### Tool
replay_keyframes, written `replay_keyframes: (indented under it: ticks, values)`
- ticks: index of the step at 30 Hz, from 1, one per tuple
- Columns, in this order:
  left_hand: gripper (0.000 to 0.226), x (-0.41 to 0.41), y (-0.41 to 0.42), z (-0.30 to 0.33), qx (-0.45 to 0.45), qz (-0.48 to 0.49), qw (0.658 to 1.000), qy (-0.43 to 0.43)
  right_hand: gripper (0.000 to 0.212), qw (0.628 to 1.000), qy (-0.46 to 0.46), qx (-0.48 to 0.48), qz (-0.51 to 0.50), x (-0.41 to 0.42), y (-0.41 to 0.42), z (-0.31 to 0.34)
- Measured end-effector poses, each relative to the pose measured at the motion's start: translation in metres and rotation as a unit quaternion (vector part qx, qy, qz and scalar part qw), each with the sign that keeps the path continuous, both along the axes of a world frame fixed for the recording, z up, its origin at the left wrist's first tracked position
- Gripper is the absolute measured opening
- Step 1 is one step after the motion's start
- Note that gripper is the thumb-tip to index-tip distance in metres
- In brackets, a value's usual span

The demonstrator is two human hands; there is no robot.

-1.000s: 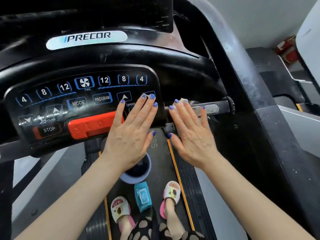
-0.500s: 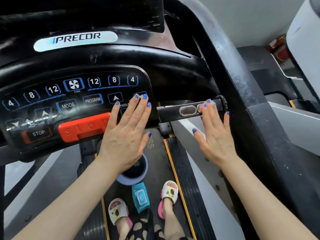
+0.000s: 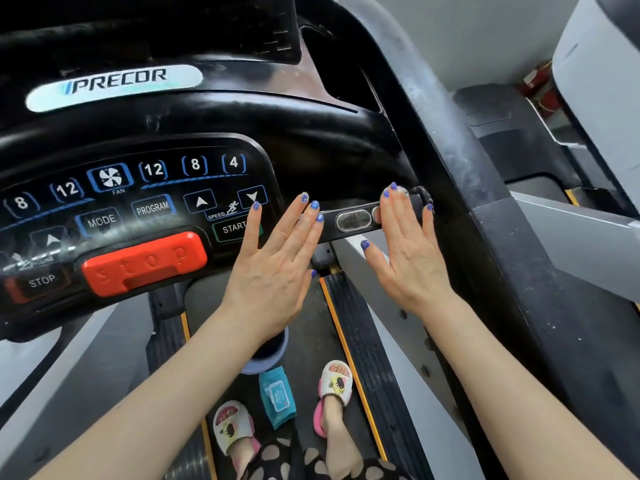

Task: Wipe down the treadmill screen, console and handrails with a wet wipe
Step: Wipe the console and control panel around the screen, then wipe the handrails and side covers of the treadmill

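treadmill console (image 3: 138,209) fills upper left, black, with blue-edged keys marked 8, 12, fan, 12, 8, 4, then mode, program, speed arrows, start. red stop bar (image 3: 145,261) sits low on panel, small stop key (image 3: 41,281) to its left. precor badge (image 3: 114,86) above, on curved housing. dark screen (image 3: 149,26) at top edge, mostly out of frame.

left hand (image 3: 273,271) held flat, fingers straight and close together, tips at right edge of console beside down-arrow key; holds nothing; cannot tell whether fingers actually touch panel. right hand (image 3: 408,254) also flat, fingers straight, laid across short black handrail (image 3: 349,221) that juts from console toward right upright. bit of white wipe (image 3: 401,191) peeks out past fingertips, pressed under them against handrail near its end cap. oval metal sensor (image 3: 352,220) on handrail shows between both hands; second sensor half covered by right hand. blue nail polish on both.

grey upright (image 3: 433,109), scuffed and dusty, runs diagonally from top centre to right.

below, belt (image 3: 311,341) with yellow edge lines. teal wipe pack (image 3: 277,396) lies on belt between two feet in white and pink slippers (image 3: 336,382). round grey cup (image 3: 266,358) just above pack, partly hidden by left wrist. spotted dark trouser legs at bottom edge.
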State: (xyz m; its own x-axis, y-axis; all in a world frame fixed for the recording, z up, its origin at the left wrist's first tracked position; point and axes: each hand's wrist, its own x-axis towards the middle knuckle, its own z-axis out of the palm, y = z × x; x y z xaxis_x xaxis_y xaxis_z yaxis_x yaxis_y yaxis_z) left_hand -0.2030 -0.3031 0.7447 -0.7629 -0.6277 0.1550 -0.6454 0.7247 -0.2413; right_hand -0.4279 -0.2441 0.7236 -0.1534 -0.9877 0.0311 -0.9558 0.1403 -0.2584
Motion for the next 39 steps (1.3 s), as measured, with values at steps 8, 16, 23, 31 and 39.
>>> replay_keyframes:
  ticks: [8,16,23,31,39]
  values:
    - [0.073,0.000,-0.001,0.003,0.014,-0.001,1.000,-0.006,0.080,0.998,-0.020,0.035,-0.041,-0.004,0.021,-0.006]
    - [0.074,-0.003,0.002,0.005,0.026,0.012,1.000,0.005,0.075,0.999,-0.021,-0.005,-0.042,-0.006,0.013,-0.007]
    - [0.073,-0.004,0.002,0.012,0.043,0.008,0.999,-0.011,0.070,0.999,-0.026,-0.031,0.034,0.022,0.005,-0.001]
    - [0.070,0.005,-0.012,0.030,0.081,-0.059,0.992,-0.080,0.072,0.995,-0.073,-0.026,-0.071,0.030,0.013,0.005]
    - [0.070,0.010,-0.042,0.054,0.090,-0.111,0.987,-0.077,0.067,0.994,0.040,-0.044,-0.095,0.020,0.004,0.031]
